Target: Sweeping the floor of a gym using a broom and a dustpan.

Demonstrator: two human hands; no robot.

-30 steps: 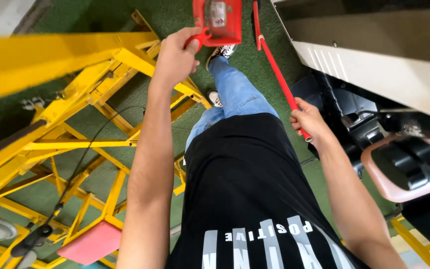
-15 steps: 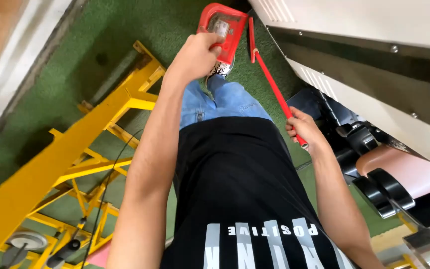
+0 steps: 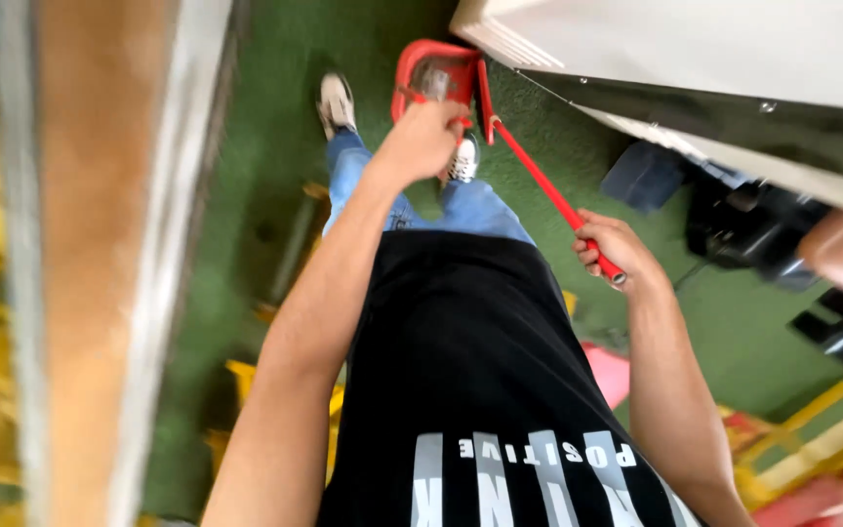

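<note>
the left hand (image 3: 421, 141) is closed around the near edge of a red frame-like tool head (image 3: 436, 78), fingers wrapped over it. the right hand (image 3: 617, 256) is closed in a fist around the lower end of a long red handle (image 3: 539, 181), which runs up at a slant from that hand to the right side of the tool head and joins it there. the tool head is held out in front of the person, above the green floor (image 3: 265, 146) and just over the feet; what sits inside its red frame is too blurred to tell. below the tool head are two pale sneakers (image 3: 336, 102), blue jeans and a black shirt with pale lettering. right of the tool head, a large white and dark machine body (image 3: 714, 68) stretches away, with black parts beneath it. left of the tool head a blurred brown and pale post (image 3: 100, 263) crosses the view, with yellow metal framing (image 3: 246, 376) low down near the floor.
</note>
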